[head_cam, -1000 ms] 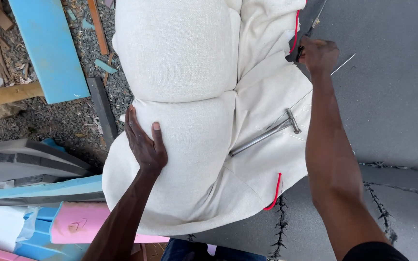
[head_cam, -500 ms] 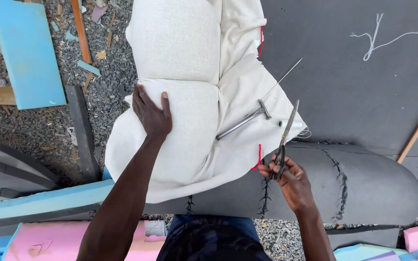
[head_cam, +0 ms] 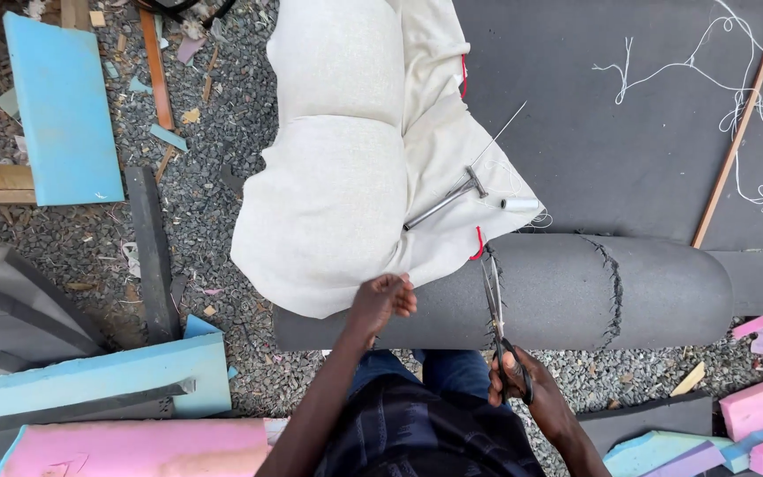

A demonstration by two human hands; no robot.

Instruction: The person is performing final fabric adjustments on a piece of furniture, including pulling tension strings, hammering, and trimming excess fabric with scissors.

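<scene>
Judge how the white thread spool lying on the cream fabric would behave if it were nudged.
The spool looks like a small cylinder lying on its side, so it would probably roll. It seems light, likely shifting at a slight touch. The cream fabric beneath it slopes and creases, so it might roll toward the grey foam roll.

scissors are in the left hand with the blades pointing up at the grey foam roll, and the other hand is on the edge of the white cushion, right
Not quite: the scissors are in the right hand, not the left. The head view shows their blades pointing up at the grey foam roll, while the left hand is at the edge of the white cushion.
</scene>
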